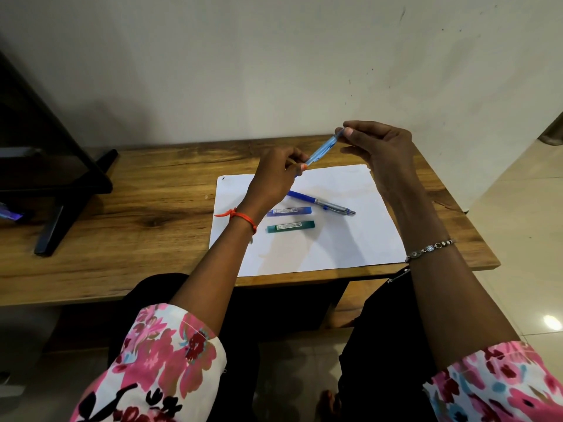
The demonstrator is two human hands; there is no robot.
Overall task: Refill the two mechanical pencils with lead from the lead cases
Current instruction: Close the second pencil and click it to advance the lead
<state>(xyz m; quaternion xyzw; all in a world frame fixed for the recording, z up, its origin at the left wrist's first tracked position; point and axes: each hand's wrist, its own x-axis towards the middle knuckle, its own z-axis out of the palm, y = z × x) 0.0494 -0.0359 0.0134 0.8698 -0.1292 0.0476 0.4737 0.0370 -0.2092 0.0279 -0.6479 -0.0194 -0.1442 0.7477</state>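
Note:
A light blue mechanical pencil (pixel 323 149) is held in the air above the table, slanting up to the right. My left hand (pixel 275 176) pinches its lower end and my right hand (pixel 376 147) pinches its upper end. On the white paper sheet (pixel 350 239) lies a dark blue mechanical pencil (pixel 321 203) with a silver tip pointing right. In front of it lie a blue lead case (pixel 289 211) and a green lead case (pixel 291 227), both flat and side by side.
The wooden table (pixel 137 208) stands against a pale wall. A black monitor on a stand (pixel 51 166) occupies the left end. The table's right edge drops to a tiled floor (pixel 518 208). My knees are under the front edge.

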